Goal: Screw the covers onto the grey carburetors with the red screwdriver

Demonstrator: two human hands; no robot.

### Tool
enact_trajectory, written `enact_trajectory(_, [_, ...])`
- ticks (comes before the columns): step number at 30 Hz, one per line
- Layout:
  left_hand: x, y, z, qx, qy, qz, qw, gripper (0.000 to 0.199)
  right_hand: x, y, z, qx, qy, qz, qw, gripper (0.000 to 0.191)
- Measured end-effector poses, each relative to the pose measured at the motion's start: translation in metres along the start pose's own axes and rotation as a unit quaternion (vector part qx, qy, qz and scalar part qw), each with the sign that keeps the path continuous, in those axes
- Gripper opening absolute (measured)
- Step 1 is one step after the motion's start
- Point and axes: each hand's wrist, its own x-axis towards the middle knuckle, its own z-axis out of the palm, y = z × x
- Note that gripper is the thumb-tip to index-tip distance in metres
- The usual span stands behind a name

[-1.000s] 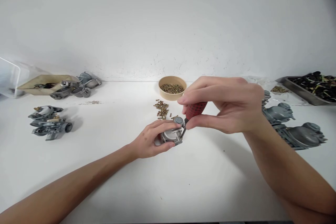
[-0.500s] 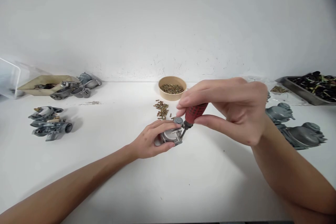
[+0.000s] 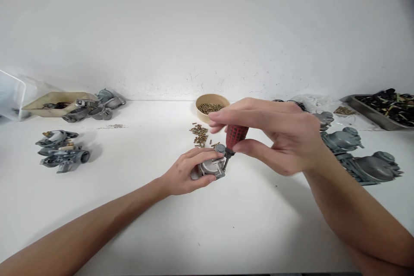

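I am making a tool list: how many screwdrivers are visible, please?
1: the red-handled screwdriver in the right hand, its shaft pointing down at the metal part held by the left hand. Others could be hidden.

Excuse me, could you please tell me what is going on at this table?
The person's left hand holds a small grey metal part on the white table. The right hand grips a red-handled screwdriver, its shaft slanting down to the part's right edge; whether the tip sits in a screw is too small to tell. Just beyond lie loose brass-coloured pieces, with a round tub of similar ones behind them.
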Motion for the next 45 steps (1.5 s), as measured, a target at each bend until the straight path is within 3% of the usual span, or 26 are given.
enact_trajectory(3, [0.001,0.002,-0.001,0.004,-0.010,-0.010,1.000,0.050,0.001,-0.002,-0.002,0.067,-0.026,0.014,0.997,0.036])
enact_trajectory(7, [0.002,0.002,-0.001,-0.010,-0.004,0.001,1.000,0.051,0.001,-0.001,-0.002,0.013,0.038,0.000,0.999,0.026])
enact_trajectory(12, [0.003,0.004,-0.002,-0.004,-0.009,-0.008,1.000,0.047,0.000,-0.002,-0.004,0.027,-0.021,0.004,0.999,0.036])
enact_trajectory(16, [0.005,0.006,-0.002,-0.012,-0.017,-0.025,0.999,0.045,-0.001,-0.003,-0.005,-0.021,0.005,-0.005,1.000,0.036])
enact_trajectory(21, [0.006,0.006,-0.002,-0.010,-0.016,-0.007,1.000,0.047,-0.001,-0.007,-0.007,0.039,-0.033,0.018,0.999,0.038])
enact_trajectory(24, [0.007,0.007,-0.003,-0.015,-0.017,-0.009,1.000,0.042,-0.001,-0.010,-0.008,-0.024,0.001,0.000,1.000,0.033])
enact_trajectory(26, [0.007,0.008,-0.003,-0.013,-0.017,-0.017,1.000,0.040,-0.001,-0.014,-0.009,-0.055,-0.012,0.003,0.998,0.036])
enact_trajectory(29, [0.006,0.007,-0.002,-0.007,-0.012,-0.008,1.000,0.042,-0.001,-0.017,-0.009,-0.027,-0.045,0.018,0.998,0.037])
enact_trajectory(34, [0.005,0.005,-0.001,-0.014,-0.001,0.008,1.000,0.047,0.000,-0.013,-0.007,-0.083,0.014,-0.011,0.996,0.034])
enact_trajectory(38, [0.004,0.005,-0.001,-0.011,-0.006,-0.006,1.000,0.050,-0.001,-0.012,-0.007,-0.060,-0.016,0.008,0.998,0.044])
enact_trajectory(42, [0.005,0.005,-0.001,-0.017,-0.007,-0.008,1.000,0.045,-0.002,-0.011,-0.008,-0.095,0.001,-0.002,0.995,0.035])
enact_trajectory(45, [0.006,0.006,-0.001,-0.018,-0.010,-0.010,1.000,0.045,-0.001,-0.011,-0.009,-0.073,-0.018,-0.002,0.997,0.033])
